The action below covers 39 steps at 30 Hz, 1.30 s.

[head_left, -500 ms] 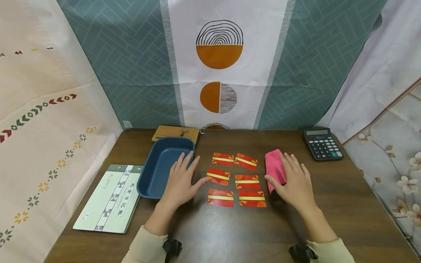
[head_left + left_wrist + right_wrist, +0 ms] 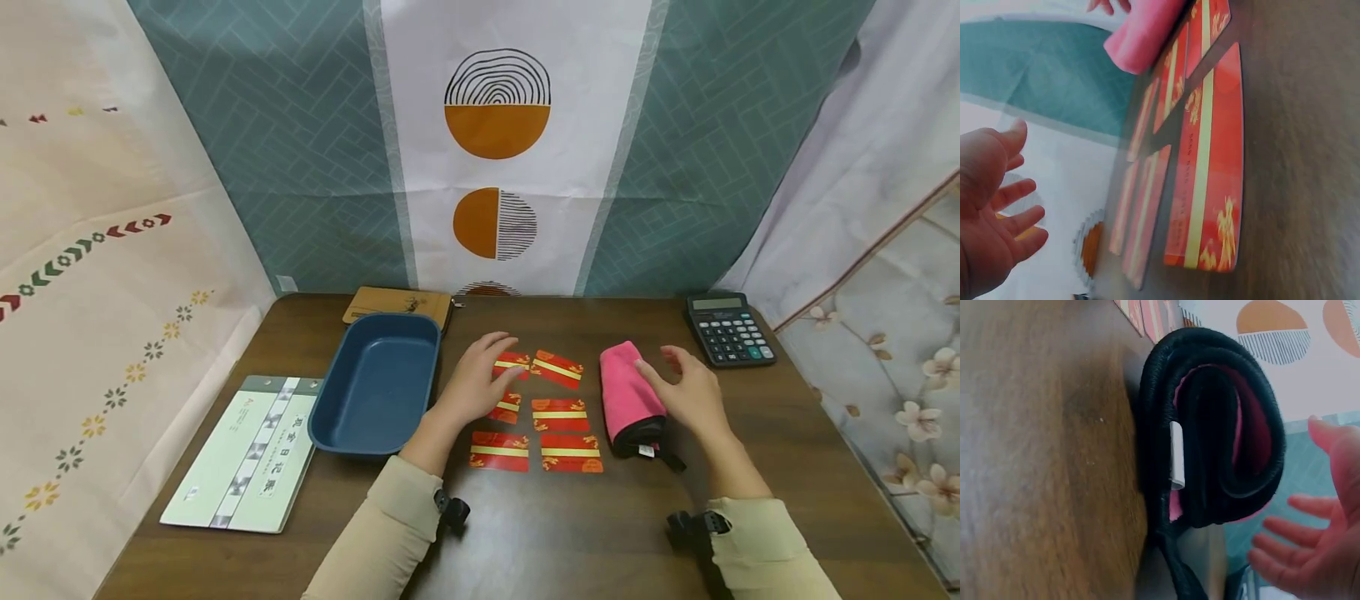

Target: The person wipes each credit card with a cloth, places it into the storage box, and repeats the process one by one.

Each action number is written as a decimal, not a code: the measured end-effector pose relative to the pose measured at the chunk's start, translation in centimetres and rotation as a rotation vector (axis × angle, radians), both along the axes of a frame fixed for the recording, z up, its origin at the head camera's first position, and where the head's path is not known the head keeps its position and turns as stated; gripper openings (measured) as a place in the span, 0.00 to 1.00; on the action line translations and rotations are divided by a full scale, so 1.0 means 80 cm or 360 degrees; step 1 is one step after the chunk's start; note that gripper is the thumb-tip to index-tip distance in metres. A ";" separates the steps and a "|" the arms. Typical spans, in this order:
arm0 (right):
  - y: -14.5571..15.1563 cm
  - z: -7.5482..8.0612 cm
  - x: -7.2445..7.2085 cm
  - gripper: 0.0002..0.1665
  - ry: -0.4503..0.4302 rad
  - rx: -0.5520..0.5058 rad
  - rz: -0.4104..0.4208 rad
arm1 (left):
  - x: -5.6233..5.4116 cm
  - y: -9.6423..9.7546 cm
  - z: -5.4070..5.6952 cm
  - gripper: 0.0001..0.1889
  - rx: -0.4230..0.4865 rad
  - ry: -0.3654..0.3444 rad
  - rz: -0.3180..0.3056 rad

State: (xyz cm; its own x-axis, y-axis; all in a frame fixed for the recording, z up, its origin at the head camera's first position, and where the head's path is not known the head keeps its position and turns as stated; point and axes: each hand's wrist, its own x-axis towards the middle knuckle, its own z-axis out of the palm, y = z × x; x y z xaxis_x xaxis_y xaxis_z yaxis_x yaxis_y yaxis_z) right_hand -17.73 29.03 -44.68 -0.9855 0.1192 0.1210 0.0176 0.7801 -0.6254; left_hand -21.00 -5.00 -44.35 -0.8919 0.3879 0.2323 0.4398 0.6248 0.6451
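Observation:
Several red cards with a pale gold stripe lie flat in two columns mid-table. Over the upper left cards hovers my left hand, fingers spread and relaxed, holding nothing. In the left wrist view that hand is apart from the cards. To their right lies a rolled pink cloth with black edging. Its rolled end shows a white tag and a black loop in the right wrist view. My right hand is at the cloth's right side, thumb overlapping it in the head view, fingers loosely bent around nothing.
A blue tray stands left of the cards, with a brown zip pouch behind it. A pale green ledger lies at the left edge. At the back right is a black calculator. Patterned fabric hangs behind the table.
My left hand has moved right, from beside the tray to over the left cards. The right hand has shifted slightly right, uncovering the cloth's black end. Cards and cloth stay in place.

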 end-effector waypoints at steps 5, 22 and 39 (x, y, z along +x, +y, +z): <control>0.004 -0.010 -0.013 0.56 -0.0339 -0.0014 0.0050 | -0.021 0.010 -0.018 0.27 -0.0038 -0.0155 0.0086; 0.007 -0.027 -0.024 0.52 -0.0499 -0.0098 0.0121 | -0.052 0.013 -0.042 0.31 -0.0552 -0.0277 0.0370; 0.024 -0.029 -0.023 0.50 -0.0656 -0.0877 0.0115 | -0.041 0.018 -0.043 0.20 -0.0032 -0.0273 0.0604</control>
State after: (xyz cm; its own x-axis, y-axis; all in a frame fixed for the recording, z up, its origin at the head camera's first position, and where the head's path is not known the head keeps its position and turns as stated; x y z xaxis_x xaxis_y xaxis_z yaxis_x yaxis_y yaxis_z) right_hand -19.60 30.94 -47.00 -0.9457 -0.0120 -0.3248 0.2992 0.3584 -0.8843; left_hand -24.27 -3.55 -47.76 -0.9976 0.0272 0.0633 0.0629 0.7350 0.6752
